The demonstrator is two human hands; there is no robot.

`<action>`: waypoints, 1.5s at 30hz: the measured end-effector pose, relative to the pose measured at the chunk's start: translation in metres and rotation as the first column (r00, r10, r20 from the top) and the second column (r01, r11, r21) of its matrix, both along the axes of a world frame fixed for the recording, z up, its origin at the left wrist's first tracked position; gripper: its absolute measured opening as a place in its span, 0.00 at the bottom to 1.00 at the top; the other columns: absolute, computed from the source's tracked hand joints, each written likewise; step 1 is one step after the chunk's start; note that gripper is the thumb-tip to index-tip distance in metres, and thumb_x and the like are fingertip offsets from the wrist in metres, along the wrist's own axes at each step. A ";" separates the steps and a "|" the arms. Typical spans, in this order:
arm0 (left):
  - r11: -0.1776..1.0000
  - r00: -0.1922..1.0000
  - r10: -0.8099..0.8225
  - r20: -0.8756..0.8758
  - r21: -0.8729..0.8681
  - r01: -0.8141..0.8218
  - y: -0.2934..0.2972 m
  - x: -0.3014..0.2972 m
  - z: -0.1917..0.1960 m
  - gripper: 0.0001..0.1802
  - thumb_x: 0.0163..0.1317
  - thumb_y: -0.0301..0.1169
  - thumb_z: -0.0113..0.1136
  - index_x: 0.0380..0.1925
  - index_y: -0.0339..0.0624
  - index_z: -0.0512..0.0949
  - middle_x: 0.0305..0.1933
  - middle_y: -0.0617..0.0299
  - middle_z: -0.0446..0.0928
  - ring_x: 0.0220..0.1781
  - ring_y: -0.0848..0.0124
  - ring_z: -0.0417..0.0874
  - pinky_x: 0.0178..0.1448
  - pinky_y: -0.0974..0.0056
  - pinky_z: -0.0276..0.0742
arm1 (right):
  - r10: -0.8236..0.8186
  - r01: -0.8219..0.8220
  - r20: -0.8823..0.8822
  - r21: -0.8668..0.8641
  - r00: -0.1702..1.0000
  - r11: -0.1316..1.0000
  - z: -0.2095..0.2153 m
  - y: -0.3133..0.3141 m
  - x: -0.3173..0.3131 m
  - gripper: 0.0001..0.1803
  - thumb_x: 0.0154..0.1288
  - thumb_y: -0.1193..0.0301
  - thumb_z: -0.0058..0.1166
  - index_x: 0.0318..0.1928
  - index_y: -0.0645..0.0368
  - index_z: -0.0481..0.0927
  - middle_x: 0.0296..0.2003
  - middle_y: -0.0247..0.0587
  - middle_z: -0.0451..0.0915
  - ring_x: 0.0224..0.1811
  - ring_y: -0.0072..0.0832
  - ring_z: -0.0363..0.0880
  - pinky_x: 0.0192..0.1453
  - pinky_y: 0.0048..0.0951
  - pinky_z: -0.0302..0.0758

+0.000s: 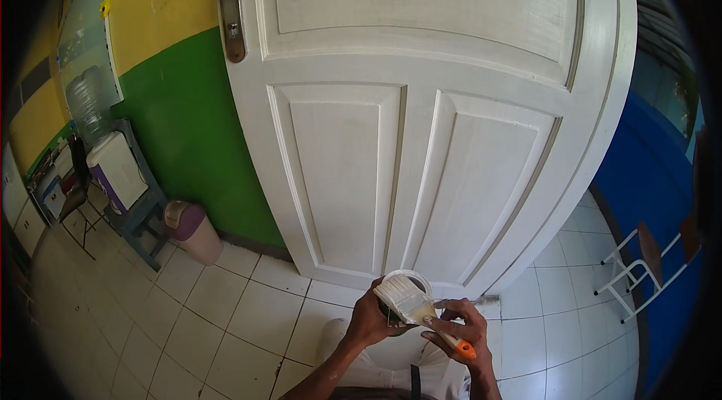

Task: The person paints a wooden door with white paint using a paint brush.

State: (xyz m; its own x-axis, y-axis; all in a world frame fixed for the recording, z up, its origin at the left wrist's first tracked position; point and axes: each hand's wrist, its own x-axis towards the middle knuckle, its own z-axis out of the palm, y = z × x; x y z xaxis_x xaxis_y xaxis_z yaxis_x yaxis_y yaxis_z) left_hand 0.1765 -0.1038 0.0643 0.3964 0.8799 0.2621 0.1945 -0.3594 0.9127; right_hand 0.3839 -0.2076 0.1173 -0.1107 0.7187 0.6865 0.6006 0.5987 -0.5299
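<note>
My left hand [370, 321] grips a small round container of white paint [415, 281] from the side and below. My right hand [465, 328] holds a flat paintbrush [410, 302] with an orange handle, its white-loaded bristles lying over the container's rim. Both hands sit close together low in the picture, just in front of the bottom edge of a white panelled door [421, 121]. The door stands open, with a metal lever handle [232, 5] at its upper left.
A green and yellow wall [180, 114] lies left of the door. A lidded bin [192, 228], a water dispenser [113, 159] on a stand and a chair are at the left. A blue wall and a white-framed chair [639, 264] are at the right. White floor tiles [218, 310] run underfoot.
</note>
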 end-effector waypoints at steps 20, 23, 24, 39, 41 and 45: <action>0.985 0.994 0.097 0.042 -0.146 -0.090 -0.003 -0.034 -0.043 0.56 0.36 0.48 0.94 0.62 0.32 0.72 0.56 0.50 0.86 0.59 0.59 0.89 0.66 0.55 0.84 | -0.648 0.025 0.584 0.733 0.489 0.679 0.151 0.178 0.046 0.24 0.59 0.76 0.68 0.57 0.65 0.84 0.51 0.52 0.88 0.58 0.47 0.87 0.64 0.48 0.86; 0.980 0.992 0.120 0.042 -0.167 -0.111 -0.002 -0.044 -0.052 0.57 0.36 0.49 0.94 0.62 0.32 0.72 0.56 0.50 0.86 0.59 0.59 0.89 0.66 0.55 0.84 | -0.561 0.025 0.698 0.617 0.445 0.787 0.134 0.167 0.034 0.21 0.59 0.76 0.69 0.54 0.64 0.85 0.49 0.50 0.89 0.56 0.46 0.88 0.63 0.47 0.87; 0.974 0.989 0.139 0.046 -0.186 -0.128 -0.004 -0.048 -0.055 0.57 0.36 0.49 0.94 0.62 0.32 0.72 0.56 0.50 0.86 0.59 0.59 0.89 0.66 0.55 0.84 | -0.461 0.021 0.715 0.531 0.526 0.847 0.136 0.162 0.031 0.20 0.59 0.76 0.70 0.53 0.64 0.86 0.47 0.49 0.90 0.55 0.45 0.89 0.62 0.46 0.88; 0.981 0.989 0.141 0.036 -0.139 -0.134 -0.010 -0.061 -0.060 0.57 0.37 0.49 0.93 0.63 0.32 0.72 0.56 0.48 0.86 0.59 0.58 0.88 0.64 0.56 0.84 | -0.219 0.007 0.655 0.311 0.723 0.951 0.121 0.159 0.028 0.14 0.58 0.79 0.71 0.46 0.62 0.87 0.42 0.45 0.90 0.44 0.38 0.92 0.45 0.37 0.91; 0.981 0.990 0.141 0.015 -0.136 -0.137 -0.012 -0.066 -0.060 0.57 0.37 0.49 0.93 0.63 0.32 0.72 0.55 0.49 0.86 0.58 0.58 0.88 0.64 0.55 0.84 | -0.239 -0.014 0.470 0.473 0.849 0.881 0.148 0.164 0.003 0.12 0.58 0.79 0.74 0.43 0.61 0.89 0.40 0.46 0.91 0.41 0.38 0.93 0.42 0.35 0.91; 0.982 0.985 0.153 0.079 -0.125 -0.142 -0.018 -0.074 -0.074 0.56 0.38 0.49 0.93 0.62 0.33 0.72 0.55 0.49 0.85 0.58 0.58 0.88 0.64 0.55 0.84 | -0.351 -0.105 0.412 0.760 0.841 0.641 0.182 0.197 -0.064 0.14 0.60 0.78 0.72 0.48 0.63 0.88 0.42 0.49 0.91 0.46 0.44 0.92 0.50 0.39 0.91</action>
State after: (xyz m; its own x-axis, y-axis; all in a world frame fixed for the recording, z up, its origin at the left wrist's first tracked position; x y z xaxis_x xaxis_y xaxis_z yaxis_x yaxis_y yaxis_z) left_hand 0.1020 -0.1214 -0.0099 0.2400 0.9538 0.1810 0.1543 -0.2215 0.9629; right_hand 0.3203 -0.0109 0.2996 -0.5333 0.0309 0.8454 0.7234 0.5347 0.4368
